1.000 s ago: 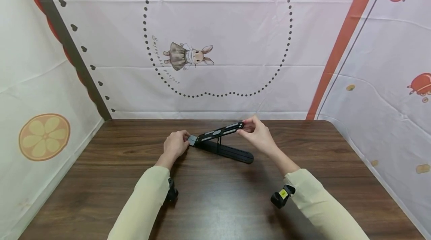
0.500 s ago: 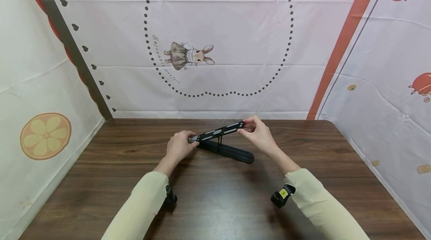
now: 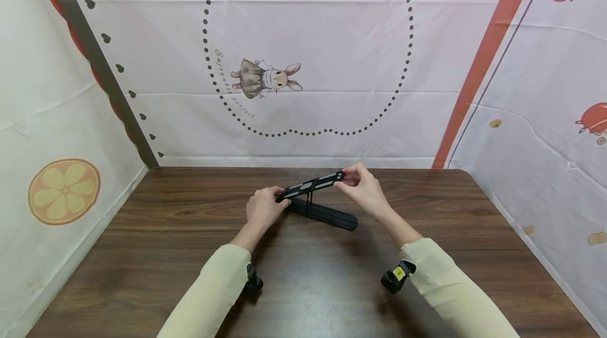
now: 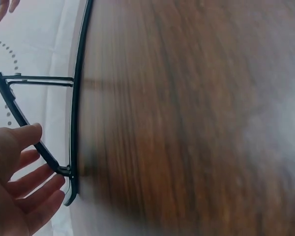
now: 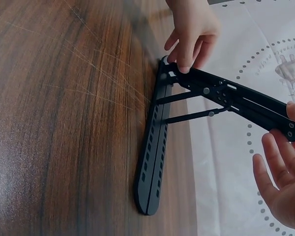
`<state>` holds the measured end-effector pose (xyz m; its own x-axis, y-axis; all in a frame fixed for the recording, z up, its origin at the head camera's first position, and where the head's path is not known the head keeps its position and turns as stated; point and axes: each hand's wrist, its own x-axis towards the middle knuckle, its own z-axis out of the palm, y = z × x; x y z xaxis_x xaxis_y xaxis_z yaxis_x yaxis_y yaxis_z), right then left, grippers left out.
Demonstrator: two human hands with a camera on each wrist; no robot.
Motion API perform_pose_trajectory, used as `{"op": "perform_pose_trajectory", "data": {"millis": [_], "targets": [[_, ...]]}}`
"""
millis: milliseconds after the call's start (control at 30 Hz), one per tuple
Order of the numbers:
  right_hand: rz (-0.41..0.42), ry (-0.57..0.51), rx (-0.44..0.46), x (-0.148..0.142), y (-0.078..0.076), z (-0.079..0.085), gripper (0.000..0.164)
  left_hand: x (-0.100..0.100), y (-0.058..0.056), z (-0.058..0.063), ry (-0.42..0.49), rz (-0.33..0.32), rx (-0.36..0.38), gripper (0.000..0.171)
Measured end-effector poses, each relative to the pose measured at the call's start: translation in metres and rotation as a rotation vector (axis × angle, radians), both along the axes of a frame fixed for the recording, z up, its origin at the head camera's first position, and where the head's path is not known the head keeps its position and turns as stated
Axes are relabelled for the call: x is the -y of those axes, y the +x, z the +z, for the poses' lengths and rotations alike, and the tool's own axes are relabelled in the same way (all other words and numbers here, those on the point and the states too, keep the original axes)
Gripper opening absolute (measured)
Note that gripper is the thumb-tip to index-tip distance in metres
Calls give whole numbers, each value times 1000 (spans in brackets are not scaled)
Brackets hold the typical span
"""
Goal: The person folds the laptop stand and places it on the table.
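A black folding laptop stand (image 3: 327, 215) stands on the wooden table, its long base bar lying flat. Its upper arm (image 3: 310, 186) is raised at an angle, with thin struts (image 5: 189, 117) bracing it against the base. My left hand (image 3: 263, 206) holds the upper arm near the hinged end, thumb on one side and fingers on the other. The left wrist view shows the hinge (image 4: 65, 170) beside those fingers. At the raised free end, my right hand (image 3: 364, 190) pinches the arm's tip between thumb and fingers.
The dark wooden table (image 3: 303, 285) reaches to a white printed cloth (image 3: 332, 64) hanging behind and at both sides. Black wrist cameras sit on the left wrist (image 3: 253, 280) and right wrist (image 3: 397, 276).
My left hand has slid right, from the stand's hinged tip onto the lower part of the upper arm. The right hand and the raised arm look the same.
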<state>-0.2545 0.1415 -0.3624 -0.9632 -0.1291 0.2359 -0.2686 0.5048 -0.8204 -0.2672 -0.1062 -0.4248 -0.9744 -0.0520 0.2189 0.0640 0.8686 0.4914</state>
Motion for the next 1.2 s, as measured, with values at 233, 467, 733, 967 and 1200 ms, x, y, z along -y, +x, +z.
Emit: {"op": "perform_pose_trajectory", "data": {"millis": [233,467,733,967,1200], "targets": [[-14,-15,-2,1,0,-1,37,-2,-3,0,-14,17,-8,29],[-23,-24,-3,5,3,0,37,-2,-5,0,-5,21,15,27],[-33,-19,9,8,7,2,38,0,-11,-2,52,28,18,23],[-33,-16,11,9,10,2,37,2,-15,-3,107,19,19,22],[-24,-4,-9,11,13,2,33,3,-18,-2,127,-1,26,21]]}}
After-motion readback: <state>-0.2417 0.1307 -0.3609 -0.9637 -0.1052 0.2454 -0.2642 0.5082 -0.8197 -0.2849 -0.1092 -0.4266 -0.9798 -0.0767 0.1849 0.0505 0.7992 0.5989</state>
